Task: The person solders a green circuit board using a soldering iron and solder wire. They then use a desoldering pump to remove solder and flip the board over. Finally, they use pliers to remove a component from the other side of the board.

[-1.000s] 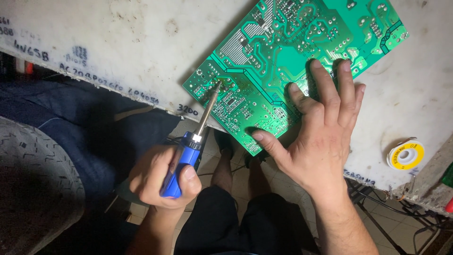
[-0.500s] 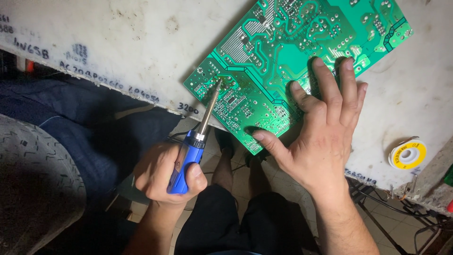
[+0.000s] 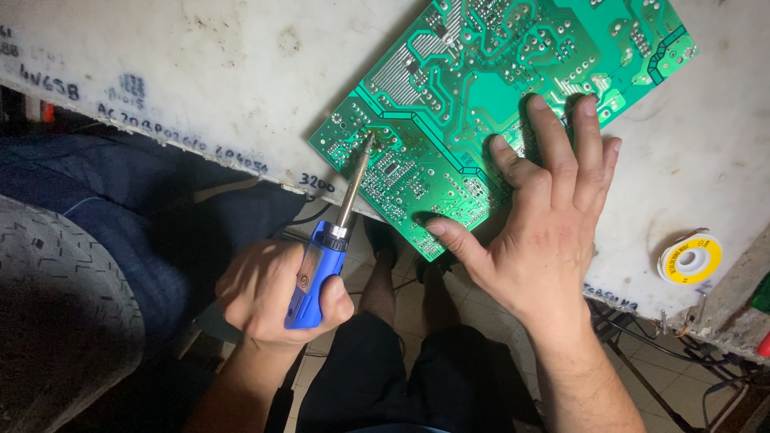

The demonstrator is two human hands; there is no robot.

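Two bare hands work at the edge of a white counter (image 3: 200, 72), its surface stained, scuffed and marked with dark handwriting along the rim. The left hand (image 3: 277, 293) is clenched around the blue plastic handle of a soldering iron (image 3: 337, 224), whose slim metal shaft rises to a pointed tip that meets the near left corner of a green circuit board (image 3: 481, 88). The right hand (image 3: 537, 216) lies flat and released on the board, fingers spread, thumb at the board's near edge, pressing it down without gripping anything.

The board lies solder side up on the counter, turned at an angle, its near corner just over the counter's edge. It is a flat, glossy rectangle, covered with pale green traces, a comb of fine parallel lines and many small silvery solder points.

Well apart to the right, a small spool of solder wire (image 3: 690, 259) with a yellow face and white hub rests on the counter. Below the counter are the person's dark shorts (image 3: 385, 377), blue fabric (image 3: 120, 184) at the left, and a tiled floor (image 3: 698, 393) with cables.
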